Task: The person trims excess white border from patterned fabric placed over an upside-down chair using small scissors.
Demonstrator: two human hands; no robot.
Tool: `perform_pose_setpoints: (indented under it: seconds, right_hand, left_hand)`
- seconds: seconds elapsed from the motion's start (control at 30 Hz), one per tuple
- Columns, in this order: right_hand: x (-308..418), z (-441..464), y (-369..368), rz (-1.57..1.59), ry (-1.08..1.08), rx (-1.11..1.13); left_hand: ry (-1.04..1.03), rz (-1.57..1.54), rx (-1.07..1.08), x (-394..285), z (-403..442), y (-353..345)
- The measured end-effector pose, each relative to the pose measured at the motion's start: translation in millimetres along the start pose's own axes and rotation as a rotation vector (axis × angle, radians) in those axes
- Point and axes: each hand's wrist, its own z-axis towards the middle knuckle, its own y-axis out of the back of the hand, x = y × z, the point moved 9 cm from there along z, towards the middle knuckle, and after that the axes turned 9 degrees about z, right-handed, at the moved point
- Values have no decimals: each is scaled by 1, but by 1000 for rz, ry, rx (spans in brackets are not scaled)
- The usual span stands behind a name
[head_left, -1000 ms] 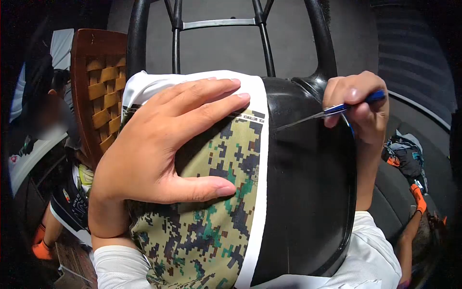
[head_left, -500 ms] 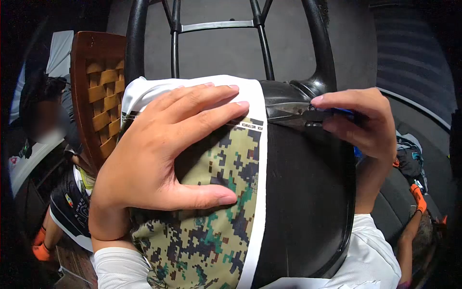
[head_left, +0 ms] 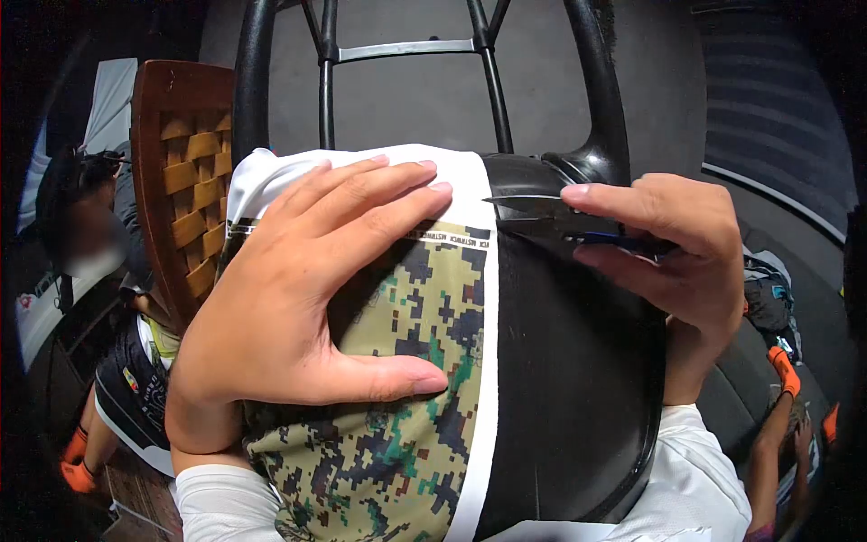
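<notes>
A camouflage-print cloth (head_left: 406, 452) with a white border and a narrow lettered strip lies over a black plastic seat (head_left: 578, 379). Flat on its upper part rests my left hand (head_left: 298, 280), fingers spread, thumb apart, holding nothing. To the right of the cloth, my right hand (head_left: 668, 235) grips small thread snips (head_left: 533, 210) between thumb and fingers. Their two blades stand apart and point left, with the upper tip at the cloth's white right edge. A bit of blue shows on the snips within my palm, and the rest is covered by my fingers.
Black chair legs with a crossbar (head_left: 406, 50) rise beyond the seat. A wooden chair with a woven back (head_left: 194, 190) stands at left. Beside it is a person in dark clothing (head_left: 135, 379). At right are a dark bundle (head_left: 768, 289) and another person's limb with an orange band (head_left: 784, 369).
The snips have moved slightly left to the cloth's edge, and their blades are wider apart. My right hand has turned a little. My left hand has stayed nearly in place on the cloth.
</notes>
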Motion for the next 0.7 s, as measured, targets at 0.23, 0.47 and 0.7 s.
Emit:
perform_pose_setpoints:
  seconds: [0.23,0.47,0.7]
  right_hand:
    - [4,-1,0,-31,110,-26]
    - [20,7,-11,-139,176,-54]
    - [40,26,-45,-156,190,-43]
  left_hand:
    - [35,-2,-4,2,2,-4]
    - [18,18,-6,6,-7,4]
    - [3,10,-20,27,-38,11]
